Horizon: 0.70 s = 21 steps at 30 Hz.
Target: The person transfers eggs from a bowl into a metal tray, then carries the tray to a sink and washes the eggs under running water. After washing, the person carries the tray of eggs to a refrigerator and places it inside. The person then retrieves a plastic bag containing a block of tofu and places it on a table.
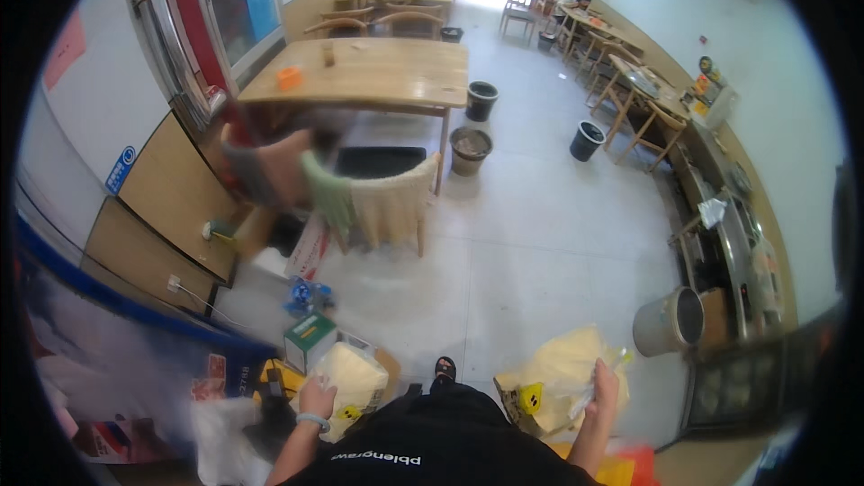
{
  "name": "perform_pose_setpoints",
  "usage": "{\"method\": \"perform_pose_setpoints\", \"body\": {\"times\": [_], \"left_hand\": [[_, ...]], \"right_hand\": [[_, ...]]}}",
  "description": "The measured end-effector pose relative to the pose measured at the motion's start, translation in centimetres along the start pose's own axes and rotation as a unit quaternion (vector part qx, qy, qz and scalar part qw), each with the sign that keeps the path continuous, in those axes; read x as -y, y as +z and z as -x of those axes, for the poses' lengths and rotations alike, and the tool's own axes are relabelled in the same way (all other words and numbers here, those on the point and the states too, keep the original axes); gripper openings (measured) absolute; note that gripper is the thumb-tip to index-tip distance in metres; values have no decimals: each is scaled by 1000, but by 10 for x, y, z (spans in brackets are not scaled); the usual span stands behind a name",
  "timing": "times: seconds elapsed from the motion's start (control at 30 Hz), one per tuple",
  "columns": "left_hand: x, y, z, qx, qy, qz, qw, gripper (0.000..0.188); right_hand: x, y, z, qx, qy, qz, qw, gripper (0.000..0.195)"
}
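Note:
My left hand, with a pale band at the wrist, grips the edge of a clear plastic pack of pale yellow paper low in the view. A yellow printed mark shows on that pack. On the other side of my body, my right hand has its fingers closed on the crumpled clear wrapping of a second pale yellow pack. This pack also bears a yellow mark with a small face. What lies inside either wrapper is too blurred to name more exactly. A sandalled foot shows between the two packs.
A green box and wrapped blue bottles stand at left by a chair. A wooden table is ahead. Bins stand on the floor, with a large metal bin at right. A person sits far back.

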State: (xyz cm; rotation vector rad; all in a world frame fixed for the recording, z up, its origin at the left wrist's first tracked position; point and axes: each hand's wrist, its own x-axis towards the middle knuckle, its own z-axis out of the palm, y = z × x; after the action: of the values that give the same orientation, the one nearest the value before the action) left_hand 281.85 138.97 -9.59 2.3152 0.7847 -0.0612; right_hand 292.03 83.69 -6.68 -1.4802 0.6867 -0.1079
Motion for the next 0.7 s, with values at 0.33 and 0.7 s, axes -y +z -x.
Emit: {"method": "perform_pose_setpoints", "body": {"times": [0.33,0.7], "left_hand": [[-81,13,-156,-86,-141,51,985,33],[-75,120,-335,-6,-177,-123,976,26]], "right_hand": [[221,300,-227,136,-74,163,974,28],[398,652,-441,385,-262,166,869,30]]}}
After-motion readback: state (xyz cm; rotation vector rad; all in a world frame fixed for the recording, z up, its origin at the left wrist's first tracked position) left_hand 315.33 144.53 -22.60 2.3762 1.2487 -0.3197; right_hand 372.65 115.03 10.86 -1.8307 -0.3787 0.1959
